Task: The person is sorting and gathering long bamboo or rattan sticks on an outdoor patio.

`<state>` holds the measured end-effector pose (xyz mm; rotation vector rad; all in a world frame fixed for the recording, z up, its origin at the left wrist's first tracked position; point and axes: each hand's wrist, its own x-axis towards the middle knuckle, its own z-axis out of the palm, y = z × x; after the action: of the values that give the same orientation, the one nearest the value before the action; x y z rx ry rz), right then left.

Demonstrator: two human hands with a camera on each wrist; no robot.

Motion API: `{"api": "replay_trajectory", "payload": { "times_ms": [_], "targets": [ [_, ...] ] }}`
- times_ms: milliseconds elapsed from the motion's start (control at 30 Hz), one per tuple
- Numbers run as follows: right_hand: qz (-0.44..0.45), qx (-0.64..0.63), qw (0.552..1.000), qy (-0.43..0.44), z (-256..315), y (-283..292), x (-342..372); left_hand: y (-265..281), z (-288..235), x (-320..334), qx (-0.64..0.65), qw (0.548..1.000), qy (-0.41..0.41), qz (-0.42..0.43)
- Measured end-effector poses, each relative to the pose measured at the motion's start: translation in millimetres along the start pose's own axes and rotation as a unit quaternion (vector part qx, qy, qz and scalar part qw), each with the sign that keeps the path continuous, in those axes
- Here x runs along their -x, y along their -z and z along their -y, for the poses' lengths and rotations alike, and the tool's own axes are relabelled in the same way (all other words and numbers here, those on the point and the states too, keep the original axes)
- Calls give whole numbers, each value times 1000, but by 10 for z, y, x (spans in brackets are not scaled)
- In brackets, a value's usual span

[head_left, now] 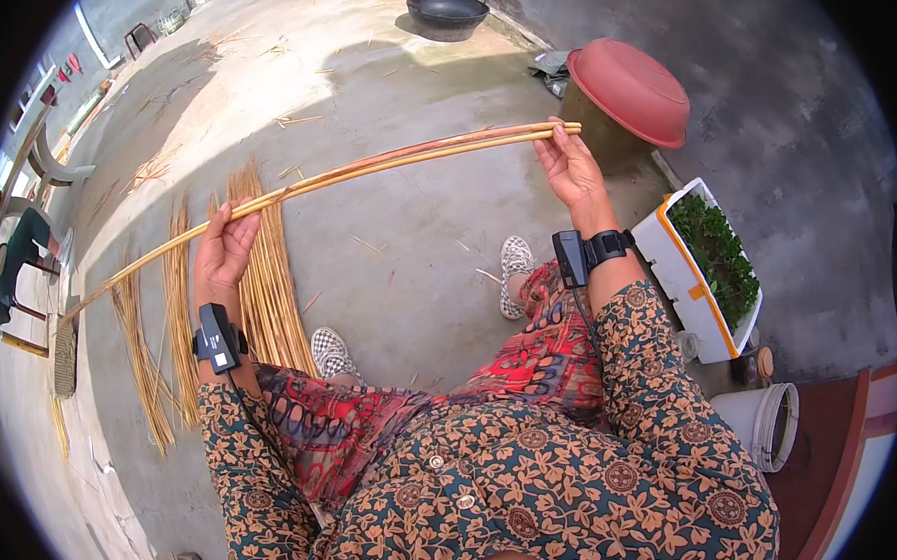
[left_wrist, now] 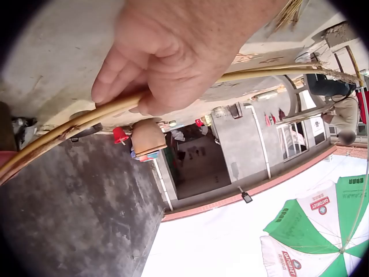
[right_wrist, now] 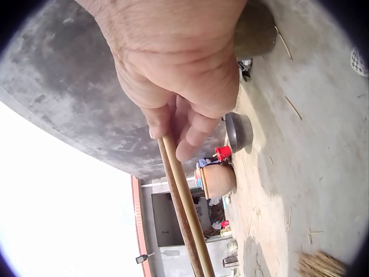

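Floor [head_left: 398,272]: grey concrete, bright with sun at the far side and shaded round the feet, loose bits of straw [right_wrist: 293,108] strewn about.
Wall [head_left: 805,184]: dark and blotchy, running along the person's right.
Umbrella [left_wrist: 288,225]: green and white with printed lettering; only the left wrist view catches it.
Person [head_left: 522,482]: flowered shirt, red patterned trousers, legs apart, both arms reaching forward.
Stalk bundles [head_left: 270,308]: laid side by side on the floor to the person's left, the thickest near one checkered shoe [head_left: 334,353].
Pair of stalks [head_left: 359,168]: raised in front of the body, above the floor, stretched from hand to hand; it runs on past the left one and bows down toward a frayed tip.
White box [head_left: 677,280]: orange-rimmed, full of green plants [head_left: 713,253], by the wall.
Red basin [head_left: 628,92]: upturned and tilted on a brownish container.
Wok [head_left: 445,15]: black, out on the floor.
Left hand [head_left: 229,252]: fingers grasping the stalks partway along, thumb against them.
Right hand [head_left: 574,179]: fingers pinching the stalks close to one end, which pokes out just beyond.
Wrist devices [head_left: 571,260]: black, strapped on both arms.
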<state>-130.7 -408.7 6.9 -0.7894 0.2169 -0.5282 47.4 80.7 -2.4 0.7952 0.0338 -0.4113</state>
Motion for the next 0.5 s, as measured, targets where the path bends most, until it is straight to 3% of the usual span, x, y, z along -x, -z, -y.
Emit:
{"api": "replay_trajectory", "payload": {
  "times_ms": [300, 500],
  "targets": [
    [-37, -81, 996, -26, -1, 230, -214, -294, 106, 82, -7, 999, 28, -40],
    [-74, -83, 993, -47, 16, 260, -284, -369, 105, 27, 12, 998, -16, -57]
  ]
}}
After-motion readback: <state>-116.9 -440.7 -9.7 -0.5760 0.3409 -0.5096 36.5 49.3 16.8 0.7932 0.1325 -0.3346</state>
